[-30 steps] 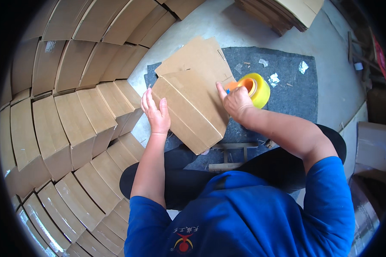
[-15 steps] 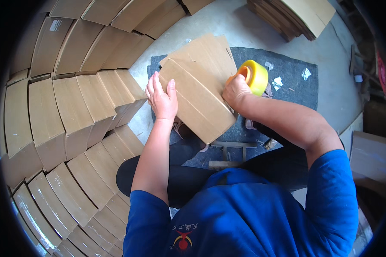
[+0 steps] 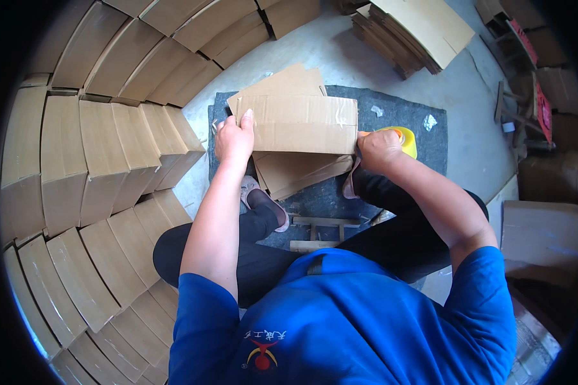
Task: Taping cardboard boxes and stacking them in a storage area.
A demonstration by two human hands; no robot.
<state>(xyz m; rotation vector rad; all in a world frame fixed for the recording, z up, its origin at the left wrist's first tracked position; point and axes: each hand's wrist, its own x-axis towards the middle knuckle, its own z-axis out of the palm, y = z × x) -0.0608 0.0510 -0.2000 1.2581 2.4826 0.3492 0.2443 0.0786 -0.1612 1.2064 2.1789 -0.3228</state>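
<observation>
— Well, what could have gone wrong at that point?

— The cardboard box [image 3: 302, 123] was only pinched at its near-left corner by the left hand [image 3: 234, 140], so it could have been tipped or skewed on the dark mat [image 3: 398, 115] if the tape were pulled hard; a crooked seam might have resulted.

— And the right hand [image 3: 379, 151]?

— It was closed around the yellow tape roll [image 3: 399, 138], pressed against the box's right end.

— How was the box seen to look?

— Plain brown, folded up, with clear tape on its top face; it was stood on another flat carton on the mat, with stacked flat cartons [image 3: 103, 147] left of the mat
</observation>
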